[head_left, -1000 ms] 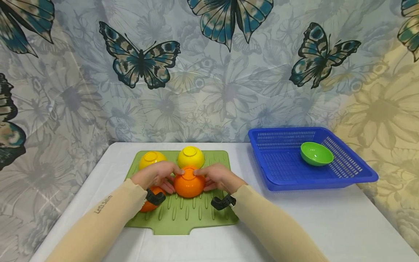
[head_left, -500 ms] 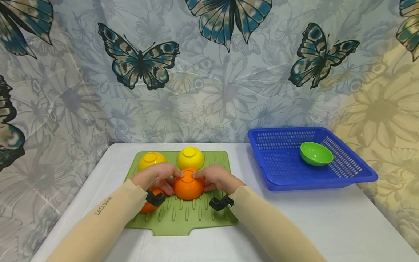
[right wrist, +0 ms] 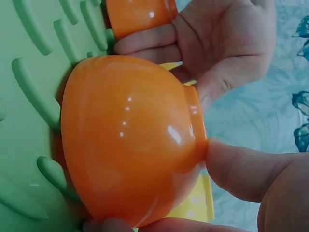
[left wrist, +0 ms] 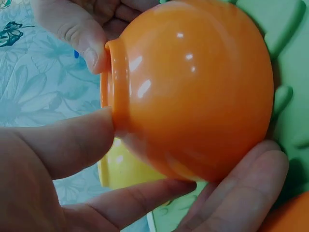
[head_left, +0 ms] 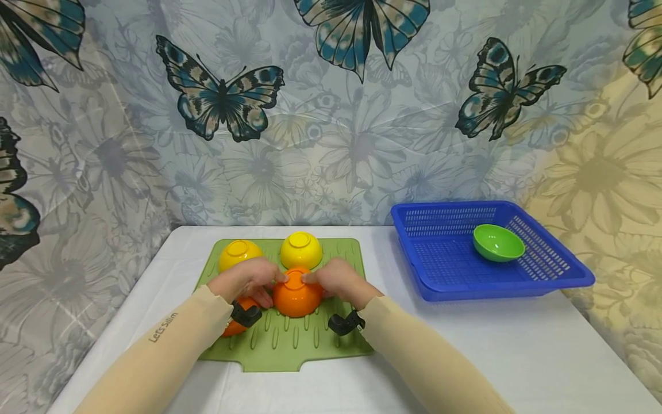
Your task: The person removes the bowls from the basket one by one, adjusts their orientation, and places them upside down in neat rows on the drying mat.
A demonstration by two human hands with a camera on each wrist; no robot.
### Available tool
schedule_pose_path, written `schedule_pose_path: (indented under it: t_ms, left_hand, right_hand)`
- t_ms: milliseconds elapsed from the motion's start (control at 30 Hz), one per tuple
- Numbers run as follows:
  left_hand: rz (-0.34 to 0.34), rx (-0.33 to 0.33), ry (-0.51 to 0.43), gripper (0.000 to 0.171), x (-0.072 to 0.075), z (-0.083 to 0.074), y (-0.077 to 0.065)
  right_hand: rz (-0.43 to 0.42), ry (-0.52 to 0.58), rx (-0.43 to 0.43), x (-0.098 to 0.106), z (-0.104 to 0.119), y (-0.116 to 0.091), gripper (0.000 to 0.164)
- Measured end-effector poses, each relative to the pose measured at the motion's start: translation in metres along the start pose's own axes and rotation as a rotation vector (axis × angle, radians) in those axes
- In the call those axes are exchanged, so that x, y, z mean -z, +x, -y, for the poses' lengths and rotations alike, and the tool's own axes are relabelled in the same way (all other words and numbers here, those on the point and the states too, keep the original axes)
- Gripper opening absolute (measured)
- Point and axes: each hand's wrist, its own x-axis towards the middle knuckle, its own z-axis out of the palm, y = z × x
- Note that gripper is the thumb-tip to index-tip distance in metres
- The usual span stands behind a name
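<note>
An orange bowl (head_left: pixel 297 298) sits upside down on the green ribbed drying mat (head_left: pixel 289 345). My left hand (head_left: pixel 253 277) grips its left side, the thumb on the foot ring and the fingers (left wrist: pixel 260 179) low along the wall. From the right, my right hand (head_left: pixel 342 280) holds the same bowl, its thumb (right wrist: pixel 241 166) against the ring. A second orange bowl (head_left: pixel 235 328) lies partly hidden under my left wrist. Behind stand two upturned yellow bowls, one at the left (head_left: pixel 240 250) and one just beyond the held bowl (head_left: pixel 301 249).
To the right stands a blue perforated basket (head_left: pixel 439 290) with a green bowl (head_left: pixel 498 244) inside, tilted open side up. A white cloth (head_left: pixel 465 345) covers the table. Butterfly-patterned fabric (head_left: pixel 341 155) hangs close behind the table.
The held orange bowl has shifted very slightly toward me on the mat, then stays nearly still. Both hands keep their hold; the right fingers have drawn in a little.
</note>
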Motion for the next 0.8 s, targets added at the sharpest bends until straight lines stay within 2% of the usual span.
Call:
schedule_pose_path:
  t_ms: [100,200,300,400,467,633,733,800]
  left_hand:
    - [-0.016,-0.010,0.029,0.038,-0.001,0.001,-0.001]
    - [-0.035,-0.051,0.037,0.039,-0.003,0.003,-0.001]
    - [-0.065,-0.115,0.008,0.042,-0.007,0.005,-0.005]
    - [-0.106,-0.190,0.023,0.043,-0.011,0.006,-0.010]
    - [-0.128,-0.236,0.066,0.045,-0.015,0.007,-0.013]
    - [-0.151,-0.336,0.199,0.064,-0.022,0.009,-0.018]
    - [-0.185,-0.372,0.247,0.072,-0.027,0.012,-0.015]
    - [-0.200,-0.387,0.256,0.073,-0.029,0.015,-0.014]
  right_hand:
    - [-0.020,-0.070,0.012,0.000,0.001,-0.001,0.027]
    - [-0.040,-0.146,0.031,0.000,0.002,-0.002,0.030]
    - [-0.056,-0.204,0.052,0.000,0.003,-0.003,0.036]
    - [-0.057,-0.201,0.074,0.001,0.004,-0.003,0.041]
    - [-0.047,-0.170,0.090,0.001,0.003,-0.003,0.040]
    - [0.017,0.038,0.091,0.005,-0.002,-0.002,0.008]
    - [0.067,0.169,0.068,0.010,-0.008,-0.004,0.022]
    - [0.088,0.214,0.061,0.015,-0.011,-0.008,0.029]
